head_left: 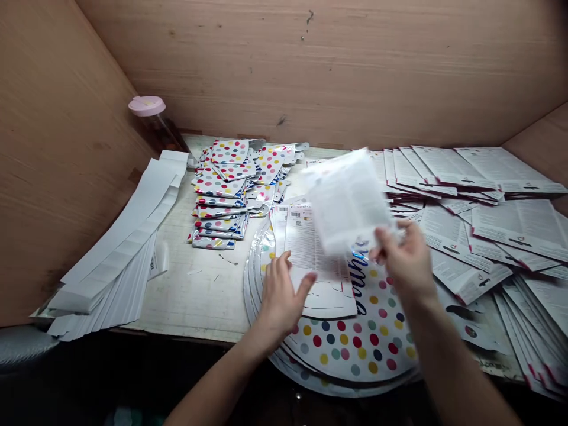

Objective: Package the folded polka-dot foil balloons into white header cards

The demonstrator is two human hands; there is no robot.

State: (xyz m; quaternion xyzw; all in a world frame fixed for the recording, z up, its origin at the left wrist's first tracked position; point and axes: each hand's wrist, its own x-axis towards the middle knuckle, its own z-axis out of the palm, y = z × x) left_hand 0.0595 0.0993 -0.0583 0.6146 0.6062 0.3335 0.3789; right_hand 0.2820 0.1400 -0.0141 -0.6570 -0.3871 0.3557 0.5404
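My right hand [406,260] is raised above the table, pinching the edge of a blurred, clear plastic sleeve with a printed sheet inside [346,201]. My left hand [279,302] lies with its fingers spread on a small pile of printed sheets with barcodes [310,248]. That pile rests on a stack of round white foil pieces with coloured polka dots and dark blue script [350,337]. The sleeve partly hides the pile, and my left hand covers its near edge.
Polka-dot packets [226,189] stand in loose piles at the back. Overlapping printed cards [488,231] spread across the right side. White paper strips [115,248] lie at the left, and a pink-lidded bottle [151,112] stands in the corner. Plywood walls [310,59] surround the table.
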